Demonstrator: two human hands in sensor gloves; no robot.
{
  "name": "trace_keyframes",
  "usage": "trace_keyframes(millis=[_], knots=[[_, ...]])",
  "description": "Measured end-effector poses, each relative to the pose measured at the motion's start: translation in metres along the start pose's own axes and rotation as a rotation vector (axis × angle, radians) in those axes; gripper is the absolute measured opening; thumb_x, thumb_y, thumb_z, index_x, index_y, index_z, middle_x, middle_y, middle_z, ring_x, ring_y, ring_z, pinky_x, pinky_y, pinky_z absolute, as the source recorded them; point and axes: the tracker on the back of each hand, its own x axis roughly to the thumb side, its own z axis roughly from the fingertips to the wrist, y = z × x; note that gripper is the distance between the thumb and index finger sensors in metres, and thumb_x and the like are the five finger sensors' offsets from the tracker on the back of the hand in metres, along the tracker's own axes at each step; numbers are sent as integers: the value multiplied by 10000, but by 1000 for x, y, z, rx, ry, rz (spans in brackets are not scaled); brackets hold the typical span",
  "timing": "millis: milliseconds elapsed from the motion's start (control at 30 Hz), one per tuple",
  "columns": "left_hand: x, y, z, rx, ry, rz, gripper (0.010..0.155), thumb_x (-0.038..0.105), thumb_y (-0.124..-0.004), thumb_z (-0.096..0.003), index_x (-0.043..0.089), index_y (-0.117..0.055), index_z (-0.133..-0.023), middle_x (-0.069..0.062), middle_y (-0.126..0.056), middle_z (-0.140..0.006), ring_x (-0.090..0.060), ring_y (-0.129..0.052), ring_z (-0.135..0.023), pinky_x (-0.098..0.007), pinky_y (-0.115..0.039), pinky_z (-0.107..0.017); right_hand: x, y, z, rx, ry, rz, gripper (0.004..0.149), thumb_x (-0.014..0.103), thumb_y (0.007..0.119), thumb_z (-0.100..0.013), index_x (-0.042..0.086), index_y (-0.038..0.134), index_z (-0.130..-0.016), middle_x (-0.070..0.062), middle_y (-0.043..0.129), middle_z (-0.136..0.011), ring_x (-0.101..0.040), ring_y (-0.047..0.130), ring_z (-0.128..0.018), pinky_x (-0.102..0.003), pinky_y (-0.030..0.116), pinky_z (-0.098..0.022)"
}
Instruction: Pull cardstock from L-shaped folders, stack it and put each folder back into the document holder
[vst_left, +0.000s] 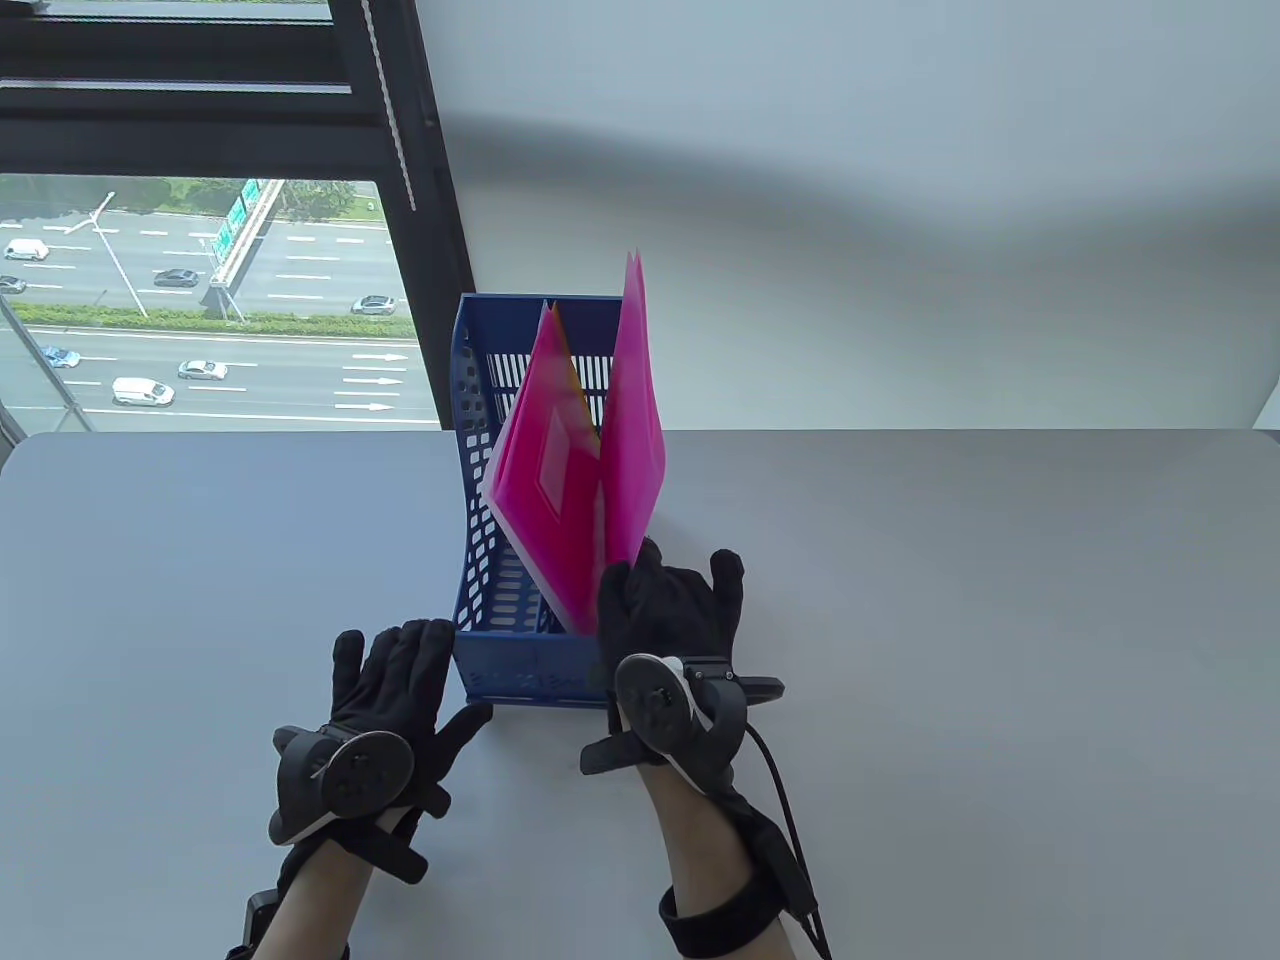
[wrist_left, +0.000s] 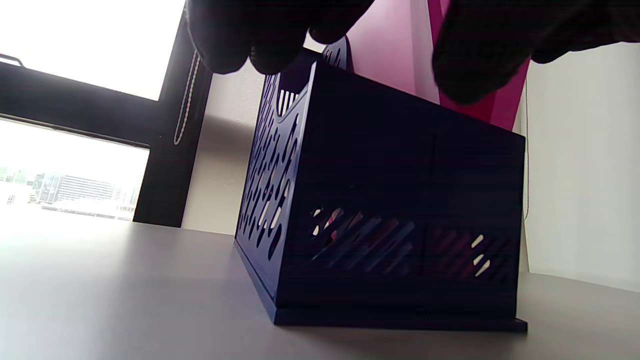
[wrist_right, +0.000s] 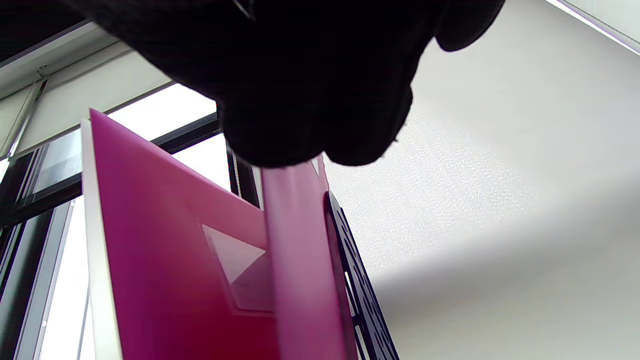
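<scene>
My right hand (vst_left: 668, 610) is pinching the near edge of a pink L-shaped folder (vst_left: 632, 440) standing in the blue document holder (vst_left: 520, 640). Looks thin, floppy and slick (grip low, near the edge). Left hand (vst_left: 395, 690) lies open against the holder.

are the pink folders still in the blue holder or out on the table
In the holder: the pink folders stand inside the blue holder, leaning apart; right hand touches one.

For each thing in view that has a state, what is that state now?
Holder: upright on the table, holding pink folders.
Right folder: upright, its near edge pinched by the right hand.
Left folders: leaning left inside the holder.
Left hand: fingers straight, beside the holder's near left corner.
</scene>
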Motion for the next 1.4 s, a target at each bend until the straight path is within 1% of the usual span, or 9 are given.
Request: trace_keyframes(millis=[233, 467, 633, 833, 1000, 1100, 1267, 1333, 1400], knots=[[4, 5, 1, 72, -28, 3, 818, 616, -772, -550, 171, -460, -1161, -104, -564, -1137, -426, -612, -1053, -612, -241, -809, 4, -31, -6, -96, -10, -65, 429, 470, 854, -567, 132, 887, -830, 128, 1016, -493, -115, 1002, -598, -519, 554, -752], [37, 40, 0, 241, -104, 74, 779, 598, -772, -561, 170, -502, -1153, -95, -610, -1118, -421, -625, -1045, -619, -256, -805, 14, -52, -8, -128, -26, -115, 431, 463, 867, -559, 115, 902, -812, 124, 1024, -472, -120, 1014, -573, -522, 561, -746], [76, 52, -16, 258, -156, 117, 793, 594, -771, -566, 148, -485, -1157, -113, -620, -1109, -438, -638, -1029, -630, -282, -793, 30, -65, -4, -131, -65, -146, 439, 463, 874, -554, 101, 910, -799, 123, 1029, -461, -124, 1024, -554, -529, 571, -739], [100, 47, -36, 231, -130, 91, 771, 558, -753, -582, 121, -476, -1154, -136, -695, -1059, -446, -709, -980, -631, -336, -780, 52, -74, 4, -105, -115, -191, 451, 463, 881, -549, 77, 918, -779, 134, 1037, -448, -123, 1050, -525, -531, 597, -728], [104, 47, -34, 321, -91, 188, 593, 377, -663, -600, 55, -594, -1093, -154, -851, -908, -435, -887, -811, -610, -494, -748, 66, -76, 11, -68, -151, -228, 460, 468, 875, -555, 71, 911, -786, 130, 1037, -457, -124, 1047, -532, -530, 600, -728], [100, 50, -28, 409, -83, 186, 541, 330, -664, -587, 25, -687, -1033, -139, -917, -826, -406, -962, -727, -575, -594, -720, 71, -76, 13, -57, -173, -225, 471, 481, 862, -564, 77, 900, -804, 134, 1034, -475, -120, 1042, -542, -518, 588, -738], [90, 57, -19, 461, -61, 245, 515, 307, -676, -574, 7, -743, -987, -124, -958, -764, -378, -1009, -669, -551, -650, -706, 76, -81, 15, -12, -195, -249, 531, 527, 853, -563, 71, 884, -832, 117, 1035, -511, -144, 1026, -568, -508, 545, -757], [83, 60, -16, 475, -53, 294, 506, 309, -684, -568, 25, -764, -978, -107, -971, -744, -357, -1028, -645, -545, -672, -698, 77, -84, 14, 31, -207, -259, 532, 536, 846, -567, 82, 886, -841, 104, 1039, -522, -158, 1023, -578, -517, 535, -759], [75, 62, -11, 475, -34, 364, 500, 309, -690, -563, 36, -776, -974, -105, -973, -741, -358, -1029, -642, -546, -674, -697, 72, -92, 9, 144, -180, -276, 491, 541, 815, -590, 152, 883, -883, 64, 1034, -599, -204, 994, -647, -534, 485, -773]])
